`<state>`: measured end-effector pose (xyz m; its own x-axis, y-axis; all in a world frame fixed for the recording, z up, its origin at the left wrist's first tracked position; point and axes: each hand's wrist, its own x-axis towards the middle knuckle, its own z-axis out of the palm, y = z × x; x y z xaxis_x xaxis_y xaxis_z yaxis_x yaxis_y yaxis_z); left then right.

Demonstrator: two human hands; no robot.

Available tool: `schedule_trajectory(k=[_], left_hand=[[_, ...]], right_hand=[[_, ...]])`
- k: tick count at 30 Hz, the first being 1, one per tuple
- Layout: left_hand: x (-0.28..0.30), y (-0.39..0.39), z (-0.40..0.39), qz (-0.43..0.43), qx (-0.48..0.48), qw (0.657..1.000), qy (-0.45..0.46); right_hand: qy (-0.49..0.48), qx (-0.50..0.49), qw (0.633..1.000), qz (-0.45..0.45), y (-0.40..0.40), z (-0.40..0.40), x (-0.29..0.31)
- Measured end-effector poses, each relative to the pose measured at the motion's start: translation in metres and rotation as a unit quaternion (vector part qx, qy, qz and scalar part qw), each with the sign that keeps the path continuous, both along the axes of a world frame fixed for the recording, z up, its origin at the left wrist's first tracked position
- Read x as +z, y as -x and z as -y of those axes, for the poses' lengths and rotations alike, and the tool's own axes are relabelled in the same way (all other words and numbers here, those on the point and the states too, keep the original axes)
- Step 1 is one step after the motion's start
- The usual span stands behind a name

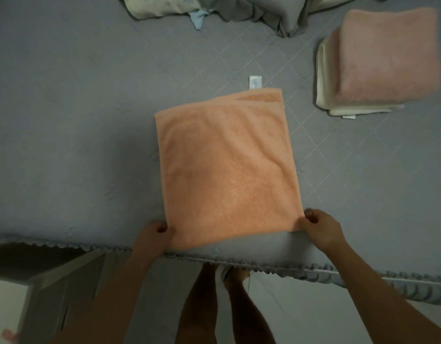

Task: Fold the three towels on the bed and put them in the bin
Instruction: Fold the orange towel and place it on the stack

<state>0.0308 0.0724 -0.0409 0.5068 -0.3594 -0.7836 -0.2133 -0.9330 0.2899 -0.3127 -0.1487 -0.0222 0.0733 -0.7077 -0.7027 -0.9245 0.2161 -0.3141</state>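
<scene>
An orange towel (pixel 226 167) lies folded in layers on the grey bed (pixel 73 145), with a white tag sticking out at its far edge. My left hand (pixel 155 237) pinches the towel's near left corner. My right hand (pixel 321 229) pinches its near right corner. At the back right, a folded pink towel (pixel 388 55) rests on top of a folded cream towel (pixel 324 78). No bin can be seen clearly.
Crumpled grey and pale bedding (pixel 239 11) is piled at the far edge of the bed. The bed's scalloped trim (pixel 313 271) runs along the near edge. A pale piece of furniture (pixel 40 289) stands at the lower left beside the bed. My legs are below.
</scene>
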Motion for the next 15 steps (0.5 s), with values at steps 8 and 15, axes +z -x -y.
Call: schedule_trajectory(k=[8,15], left_hand=[[-0.003,-0.068,0.113,0.018,0.106,0.984,0.140],[-0.012,-0.125,0.194,0.056,0.167,0.961,0.211]], right_hand=[[0.088,-0.058,0.993,0.048,-0.079,0.089,-0.001],[0.153,-0.096,0.979,0.090,-0.161,0.173,-0.014]])
